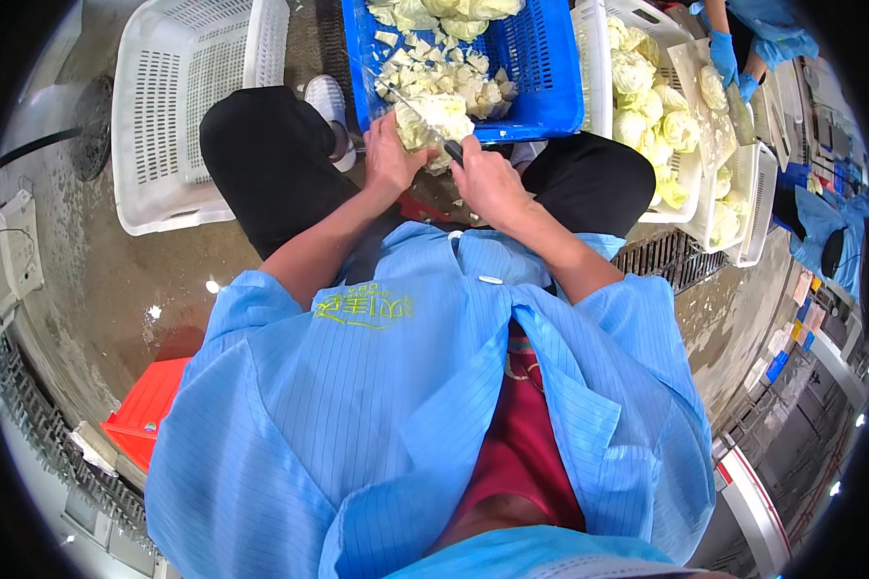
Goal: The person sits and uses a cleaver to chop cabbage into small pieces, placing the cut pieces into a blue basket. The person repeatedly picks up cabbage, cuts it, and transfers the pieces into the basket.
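Between my knees, a pale cabbage head point(434, 119) is at the near rim of a blue plastic crate point(543, 79). My left hand point(392, 155) grips the cabbage from its left and near side, fingers spread over it. My right hand point(491, 181) is closed around the black handle of a knife point(455, 150). The blade runs up and to the left across the cabbage; whether it has cut in, I cannot tell. Chopped cabbage pieces point(442, 76) lie in the crate, with larger cabbage chunks point(449, 10) at its far end.
A white perforated crate point(181, 195) stands on the left. On the right, another white crate point(679, 206) holds several cabbages point(634, 87). Beyond it, a co-worker's blue-gloved hands point(724, 58) work with a cleaver point(740, 116) on a board point(695, 79). A red container point(145, 405) sits behind my left side.
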Action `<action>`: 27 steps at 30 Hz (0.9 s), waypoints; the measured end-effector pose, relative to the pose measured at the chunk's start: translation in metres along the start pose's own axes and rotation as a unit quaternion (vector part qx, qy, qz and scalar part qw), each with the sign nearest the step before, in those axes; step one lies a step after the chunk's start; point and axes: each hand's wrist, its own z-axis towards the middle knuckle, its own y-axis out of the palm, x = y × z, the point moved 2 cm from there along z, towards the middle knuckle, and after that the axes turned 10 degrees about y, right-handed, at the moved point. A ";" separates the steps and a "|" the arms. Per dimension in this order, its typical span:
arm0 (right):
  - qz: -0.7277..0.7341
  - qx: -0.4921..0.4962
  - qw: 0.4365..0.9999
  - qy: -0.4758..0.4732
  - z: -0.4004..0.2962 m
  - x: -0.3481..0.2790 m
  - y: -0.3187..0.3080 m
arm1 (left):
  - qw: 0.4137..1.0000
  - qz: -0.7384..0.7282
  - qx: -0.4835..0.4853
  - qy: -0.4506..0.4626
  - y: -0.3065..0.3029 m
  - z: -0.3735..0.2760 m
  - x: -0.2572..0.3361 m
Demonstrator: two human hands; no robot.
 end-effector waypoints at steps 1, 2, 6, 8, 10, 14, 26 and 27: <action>-0.007 -0.002 1.000 0.007 0.001 -0.003 0.004 | 1.000 -0.003 -0.005 -0.011 0.000 0.002 0.000; -0.015 -0.004 1.000 0.014 0.002 -0.004 0.007 | 1.000 -0.005 -0.011 -0.022 -0.001 0.004 0.000; 0.003 -0.009 1.000 0.019 0.013 -0.003 0.001 | 0.998 -0.008 -0.048 -0.029 -0.001 0.013 -0.004; 0.019 -0.015 1.000 0.011 0.023 -0.001 0.004 | 0.997 -0.020 -0.054 -0.045 0.003 0.014 -0.013; 0.023 -0.026 0.999 0.013 0.036 0.000 0.002 | 0.998 -0.033 -0.042 -0.028 -0.002 0.020 -0.013; 0.022 0.027 0.999 -0.015 0.060 0.009 0.017 | 0.992 -0.117 -0.038 -0.013 -0.016 0.028 -0.003; -0.010 -0.062 0.998 0.024 0.022 0.010 -0.021 | 0.997 -0.060 -0.041 0.010 0.001 0.022 -0.015; -0.017 -0.052 0.998 0.021 0.027 0.013 -0.009 | 0.997 -0.065 -0.042 0.008 0.003 0.021 -0.014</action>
